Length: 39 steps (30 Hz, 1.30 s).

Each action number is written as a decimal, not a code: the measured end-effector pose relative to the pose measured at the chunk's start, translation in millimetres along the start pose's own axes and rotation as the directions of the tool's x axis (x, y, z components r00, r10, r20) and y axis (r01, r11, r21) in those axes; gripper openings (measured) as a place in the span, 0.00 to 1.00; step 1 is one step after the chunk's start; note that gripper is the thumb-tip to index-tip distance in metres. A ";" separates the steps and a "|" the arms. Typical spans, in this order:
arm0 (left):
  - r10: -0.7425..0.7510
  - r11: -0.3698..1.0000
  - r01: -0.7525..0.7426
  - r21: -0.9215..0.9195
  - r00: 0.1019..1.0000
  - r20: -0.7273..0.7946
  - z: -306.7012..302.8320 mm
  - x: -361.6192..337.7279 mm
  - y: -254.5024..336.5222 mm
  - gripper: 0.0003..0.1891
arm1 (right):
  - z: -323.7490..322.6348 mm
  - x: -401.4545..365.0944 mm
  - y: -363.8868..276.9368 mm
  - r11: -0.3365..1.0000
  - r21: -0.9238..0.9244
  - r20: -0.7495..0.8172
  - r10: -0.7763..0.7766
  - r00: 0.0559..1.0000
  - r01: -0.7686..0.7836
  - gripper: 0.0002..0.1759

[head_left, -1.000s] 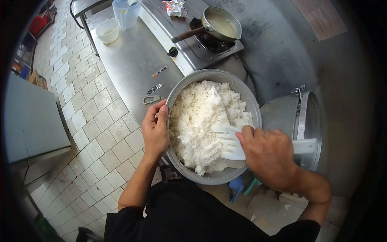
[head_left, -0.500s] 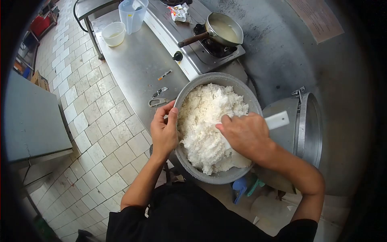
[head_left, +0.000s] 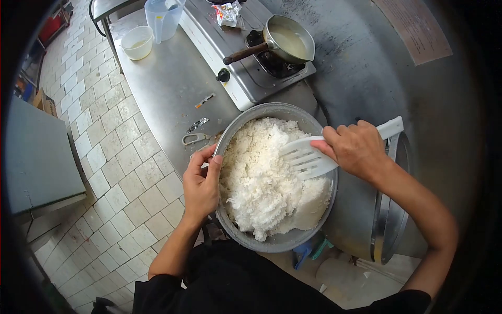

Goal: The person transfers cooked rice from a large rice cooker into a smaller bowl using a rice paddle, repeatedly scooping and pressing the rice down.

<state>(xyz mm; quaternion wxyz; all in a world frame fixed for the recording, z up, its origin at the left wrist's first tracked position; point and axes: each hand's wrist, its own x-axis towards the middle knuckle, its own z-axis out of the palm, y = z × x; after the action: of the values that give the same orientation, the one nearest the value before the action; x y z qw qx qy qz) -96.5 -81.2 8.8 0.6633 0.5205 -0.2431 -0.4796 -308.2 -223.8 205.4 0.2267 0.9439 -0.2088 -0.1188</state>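
A big round metal pot [head_left: 224, 157] full of cooked white rice [head_left: 261, 172] stands in front of me. My left hand [head_left: 203, 180] grips its left rim, thumb over the edge and fingers outside. In my right hand [head_left: 358, 149] is a white slotted spatula [head_left: 312, 161], held by its handle, which sticks out to the right. The spatula's blade is tilted over the rice's right side, its tip touching or just above the grains. Loose rice is heaped on the left, and a smooth packed piece lies at the lower right.
Beyond the pot, a gas stove [head_left: 240, 89] bears a saucepan [head_left: 287, 42] with pale liquid. A plastic tub [head_left: 137, 43] and a measuring jug [head_left: 163, 20] stand on the steel table [head_left: 167, 89]. A large metal lid or vessel [head_left: 389, 209] is at right.
My right hand and the spatula have moved up and right, bringing the slotted blade out of the rice into sight. My left hand keeps hold of the rim.
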 end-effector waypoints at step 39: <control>-0.002 0.999 0.003 0.034 1.000 -0.026 3.6 -1.0 0.9 0.14 | -2.4 20.7 -35.8 0.902 0.216 0.556 0.201 0.807 -0.374 0.24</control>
<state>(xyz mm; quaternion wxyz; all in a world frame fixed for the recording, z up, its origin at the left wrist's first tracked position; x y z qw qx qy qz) -99.6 -81.9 11.1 0.6568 0.5382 -0.2421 -0.4694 -276.9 -203.1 187.8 0.0235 0.8565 -0.4205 -0.2985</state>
